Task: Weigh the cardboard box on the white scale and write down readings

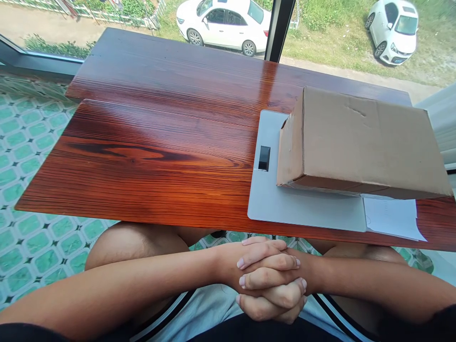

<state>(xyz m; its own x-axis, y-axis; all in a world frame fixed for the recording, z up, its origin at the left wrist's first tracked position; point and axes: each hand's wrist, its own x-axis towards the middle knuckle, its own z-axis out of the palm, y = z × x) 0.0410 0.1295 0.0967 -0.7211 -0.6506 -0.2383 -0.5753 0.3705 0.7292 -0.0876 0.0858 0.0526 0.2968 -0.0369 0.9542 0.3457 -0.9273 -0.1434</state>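
Observation:
My left hand [281,262] and my right hand [261,279] are clasped together over my lap, fingers interlaced and closed around each other. No object shows in either hand. Just beyond them is the front edge of a glossy red-brown wooden table [142,185]. A flat, light grey scale [306,209] with a small dark display [264,158] lies near that edge. On the scale, towards its right side, rests a closed brown cardboard box [363,142]. White paper sheets [390,218] stick out beneath the box at the scale's right side.
A second wooden plank [171,66] forms the table's far part, with a notch at the left between the two. Behind it stands a window with a dark frame post [280,31]. Green-and-white floor tiles [28,190] show at the left. White cars [224,23] are parked outside.

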